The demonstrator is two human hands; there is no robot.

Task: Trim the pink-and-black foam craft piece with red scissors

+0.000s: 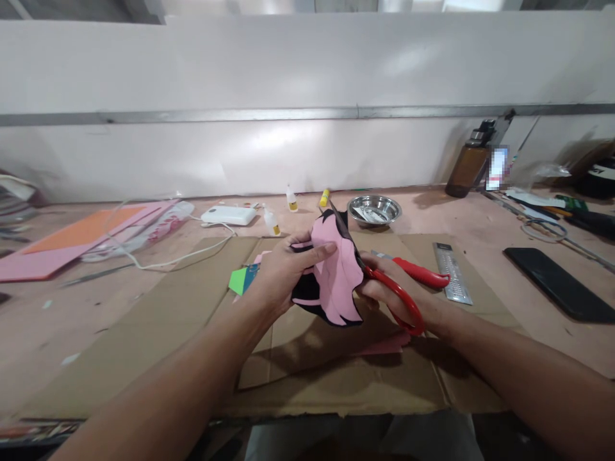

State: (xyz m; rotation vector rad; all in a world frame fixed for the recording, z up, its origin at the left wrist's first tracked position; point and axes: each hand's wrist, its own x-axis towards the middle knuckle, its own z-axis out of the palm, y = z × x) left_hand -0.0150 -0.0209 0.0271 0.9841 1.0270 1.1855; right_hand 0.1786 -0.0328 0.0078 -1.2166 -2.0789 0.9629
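Observation:
My left hand [293, 266] pinches a pink and black cut-out piece [336, 269], thumb on its pink face. It looks like layered foam or felt, with wavy edges. In my right hand [379, 282] is a pair of scissors [398, 298] with red handles. Their dark blades lie along the upper right edge of the cut-out; how far they are apart I cannot tell. Both hands are above a cardboard sheet [158, 333]. A pink scrap [382, 346] lies on the cardboard below the scissors, and a green piece [237, 282] shows beside my left wrist.
Beyond my hands stand a metal bowl [375, 210], two small glue bottles [271, 221] and a yellow tube [325, 197]. A red-handled tool [423, 274], a metal ruler [452, 272] and a black phone [560, 282] lie right. Pink and orange sheets [86, 230] and a white power bank [229, 215] lie left.

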